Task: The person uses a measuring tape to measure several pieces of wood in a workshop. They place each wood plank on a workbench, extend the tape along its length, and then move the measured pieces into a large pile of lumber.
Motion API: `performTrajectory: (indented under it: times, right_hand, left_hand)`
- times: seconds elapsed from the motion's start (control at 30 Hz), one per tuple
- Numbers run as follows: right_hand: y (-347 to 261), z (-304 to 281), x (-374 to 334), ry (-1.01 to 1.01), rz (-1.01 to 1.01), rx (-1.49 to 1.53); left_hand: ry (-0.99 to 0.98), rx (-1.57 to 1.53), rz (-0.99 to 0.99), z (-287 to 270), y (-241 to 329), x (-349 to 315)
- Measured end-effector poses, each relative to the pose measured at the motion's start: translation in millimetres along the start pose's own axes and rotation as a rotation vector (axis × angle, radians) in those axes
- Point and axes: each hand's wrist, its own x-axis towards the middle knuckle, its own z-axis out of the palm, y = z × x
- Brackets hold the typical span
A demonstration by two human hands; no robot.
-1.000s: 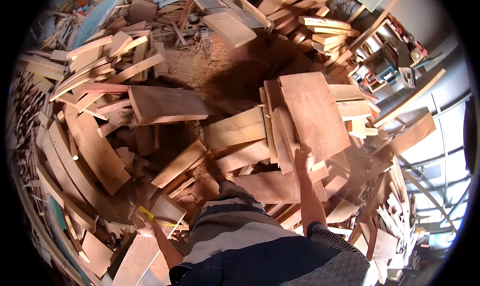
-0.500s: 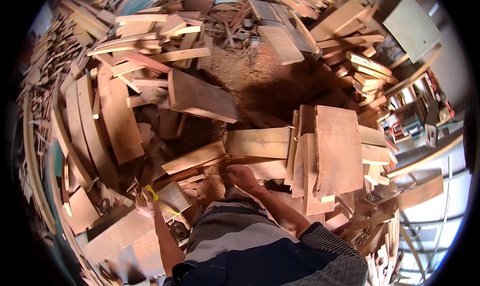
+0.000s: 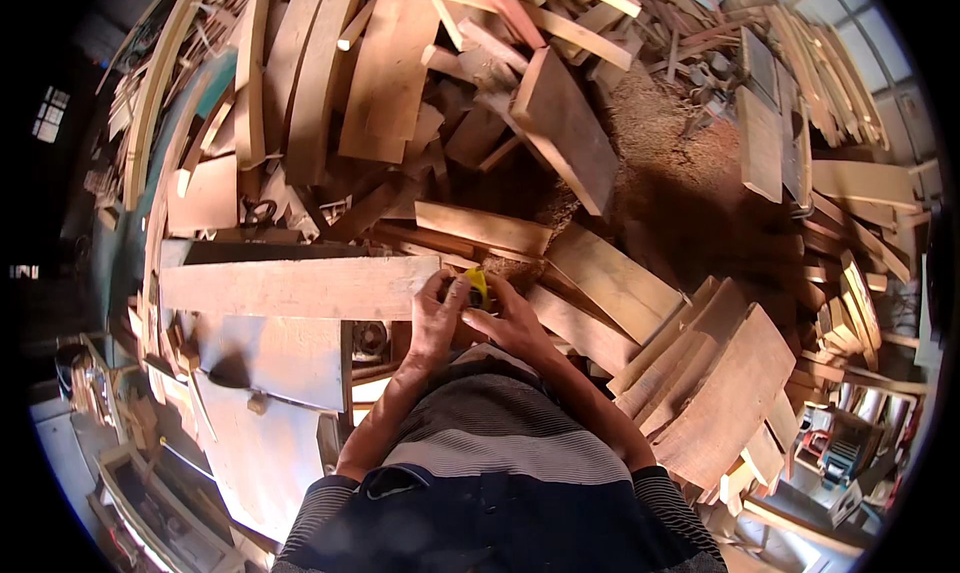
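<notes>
left hand (image 3: 432, 317) and right hand (image 3: 514, 321) grip a yellow tape measure (image 3: 478, 287) by a plank (image 3: 300, 288); apparently measuring; next calls for careful alignment.

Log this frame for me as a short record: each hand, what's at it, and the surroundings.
Left hand: left hand, at the long board's right end, fingers against the yellow tape measure
Right hand: right hand, at the tape measure's other side
Yellow tape measure: between the hands; which one bears it is unclear
Long board: extends to the person's left
Right side: stacked boards, overlapping and tilted
Far side: sawdust among scattered wood pieces
</notes>
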Motion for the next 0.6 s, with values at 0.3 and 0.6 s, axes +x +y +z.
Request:
performTrajectory:
  times: [0.3, 0.6]
  right_hand:
    - [24, -4, 2, 0.112, -0.253, -0.629]
    - [12, -21, 10, -0.069, -0.176, -0.541]
  left_hand:
    - [-0.154, -0.083, -0.220, 11, -23, -14]
    - [-0.049, 0.010, -0.222, 16, -7, -14]
